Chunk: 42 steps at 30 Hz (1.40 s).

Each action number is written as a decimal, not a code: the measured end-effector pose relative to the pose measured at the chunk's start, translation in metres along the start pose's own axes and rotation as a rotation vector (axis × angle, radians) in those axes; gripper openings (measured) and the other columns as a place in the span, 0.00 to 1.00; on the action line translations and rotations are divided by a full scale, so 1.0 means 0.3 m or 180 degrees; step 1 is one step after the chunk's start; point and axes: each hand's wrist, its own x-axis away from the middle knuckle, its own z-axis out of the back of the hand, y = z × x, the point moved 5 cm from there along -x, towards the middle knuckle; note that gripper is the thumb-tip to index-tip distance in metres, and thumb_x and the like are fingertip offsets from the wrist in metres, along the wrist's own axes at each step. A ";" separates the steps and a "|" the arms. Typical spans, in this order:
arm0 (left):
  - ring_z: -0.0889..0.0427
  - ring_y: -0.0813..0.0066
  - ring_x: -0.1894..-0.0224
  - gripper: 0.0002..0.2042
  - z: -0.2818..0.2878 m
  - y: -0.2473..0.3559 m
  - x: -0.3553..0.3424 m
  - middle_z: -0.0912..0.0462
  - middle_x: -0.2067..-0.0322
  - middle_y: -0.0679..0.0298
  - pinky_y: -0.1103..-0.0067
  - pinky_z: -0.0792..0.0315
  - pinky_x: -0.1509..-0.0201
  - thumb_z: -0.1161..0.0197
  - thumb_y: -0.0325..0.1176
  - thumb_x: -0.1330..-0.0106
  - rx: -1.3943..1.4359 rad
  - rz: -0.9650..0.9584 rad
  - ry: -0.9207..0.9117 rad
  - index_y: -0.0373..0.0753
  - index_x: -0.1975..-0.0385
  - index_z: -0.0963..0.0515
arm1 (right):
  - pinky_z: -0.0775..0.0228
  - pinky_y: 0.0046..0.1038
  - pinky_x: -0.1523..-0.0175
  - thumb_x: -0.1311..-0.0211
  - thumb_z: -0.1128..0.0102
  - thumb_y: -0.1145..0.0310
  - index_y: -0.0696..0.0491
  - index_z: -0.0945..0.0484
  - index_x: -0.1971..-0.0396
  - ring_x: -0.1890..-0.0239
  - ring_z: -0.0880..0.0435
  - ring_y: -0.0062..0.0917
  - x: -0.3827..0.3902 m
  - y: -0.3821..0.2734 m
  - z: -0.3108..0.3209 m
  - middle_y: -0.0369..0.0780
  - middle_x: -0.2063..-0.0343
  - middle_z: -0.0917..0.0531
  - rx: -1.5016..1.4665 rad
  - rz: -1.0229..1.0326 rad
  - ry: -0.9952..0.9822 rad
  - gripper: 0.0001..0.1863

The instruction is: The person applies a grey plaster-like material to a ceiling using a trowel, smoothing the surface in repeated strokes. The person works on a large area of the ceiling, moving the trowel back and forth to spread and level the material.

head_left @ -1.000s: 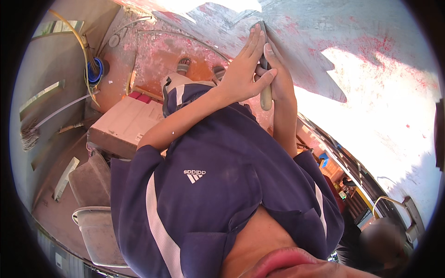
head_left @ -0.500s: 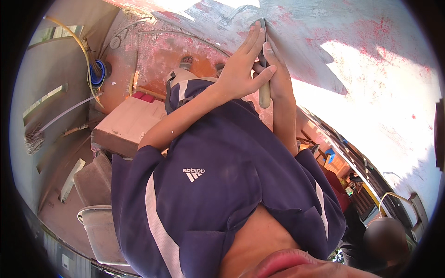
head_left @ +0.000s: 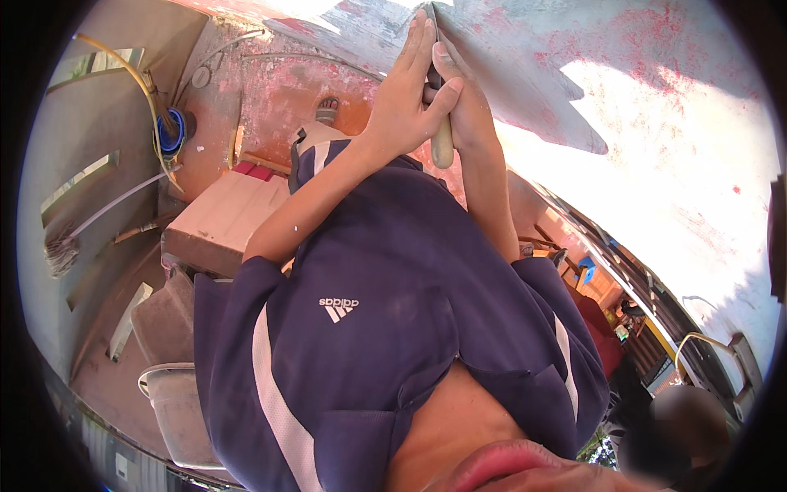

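A scraper with a pale, rounded handle [head_left: 442, 146] points away from me at the upper middle, its tip against a patchy grey, white and red wall [head_left: 525, 90]. My right hand [head_left: 469, 111] grips it, thumb and fingers extended along the tool. My left hand [head_left: 402, 98] lies flat beside it, fingers straight toward the tip and thumb crossing over the tool near my right hand. Most of the blade is hidden by my hands.
A box-like block [head_left: 221, 209] and grey buckets [head_left: 176, 410] stand at my left. Farther left are a blue pail [head_left: 170, 131] holding brushes and a yellow hose [head_left: 115, 51]. Another person [head_left: 689, 426] is at the lower right.
Both hands and the scraper have shifted up and left in the view, along the wall away from my body. The grip looks the same.
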 end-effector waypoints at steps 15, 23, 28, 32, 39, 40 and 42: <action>0.51 0.44 0.23 0.39 -0.025 0.014 0.011 0.51 0.25 0.42 0.63 0.46 0.24 0.41 0.44 0.30 0.0089 -0.0103 -0.0166 0.29 0.26 0.48 | 0.24 0.25 0.60 0.23 0.50 0.51 0.57 0.31 0.34 0.63 0.20 0.22 0.002 -0.022 0.035 0.39 0.56 0.20 0.0152 -0.0225 -0.0037 0.29; 0.51 0.47 0.22 0.36 -0.016 0.017 0.007 0.52 0.25 0.41 0.71 0.30 0.34 0.44 0.41 0.27 -0.0570 -0.0491 -0.0521 0.32 0.25 0.51 | 0.26 0.23 0.68 0.23 0.50 0.52 0.58 0.32 0.34 0.68 0.23 0.18 0.027 -0.022 0.038 0.39 0.59 0.21 -0.0078 -0.0217 0.0017 0.29; 0.52 0.45 0.22 0.36 -0.029 0.012 0.016 0.52 0.25 0.41 0.67 0.40 0.28 0.44 0.41 0.28 -0.0420 -0.0365 -0.0438 0.32 0.25 0.50 | 0.25 0.24 0.65 0.23 0.51 0.52 0.59 0.32 0.35 0.67 0.22 0.19 0.036 -0.026 0.057 0.40 0.59 0.21 -0.0062 -0.0267 0.0083 0.29; 0.52 0.45 0.22 0.36 -0.018 0.005 0.005 0.52 0.25 0.41 0.65 0.44 0.25 0.45 0.40 0.28 -0.0318 -0.0297 -0.0336 0.32 0.25 0.50 | 0.25 0.23 0.63 0.23 0.51 0.52 0.57 0.31 0.35 0.67 0.22 0.19 0.009 -0.028 0.041 0.40 0.58 0.20 -0.0096 -0.0426 0.0089 0.28; 0.52 0.44 0.23 0.35 -0.005 0.004 -0.007 0.51 0.25 0.41 0.64 0.49 0.23 0.45 0.38 0.28 -0.0364 -0.0429 -0.0319 0.29 0.26 0.49 | 0.25 0.23 0.61 0.23 0.51 0.53 0.56 0.32 0.34 0.65 0.21 0.19 0.000 -0.044 0.026 0.41 0.55 0.21 -0.0016 -0.0179 0.0055 0.27; 0.51 0.45 0.23 0.35 -0.002 0.004 -0.007 0.50 0.25 0.41 0.64 0.49 0.23 0.45 0.38 0.28 -0.0330 -0.0418 -0.0247 0.29 0.26 0.48 | 0.24 0.23 0.62 0.23 0.52 0.53 0.56 0.32 0.34 0.65 0.21 0.19 0.001 -0.042 0.023 0.41 0.55 0.21 -0.0007 -0.0201 0.0022 0.27; 0.50 0.44 0.23 0.35 0.005 0.003 -0.007 0.48 0.26 0.41 0.63 0.48 0.24 0.44 0.39 0.29 -0.0281 -0.0389 -0.0132 0.28 0.27 0.46 | 0.25 0.23 0.66 0.23 0.52 0.53 0.56 0.32 0.35 0.68 0.21 0.19 0.002 -0.034 0.018 0.41 0.57 0.21 0.0102 -0.0302 -0.0005 0.27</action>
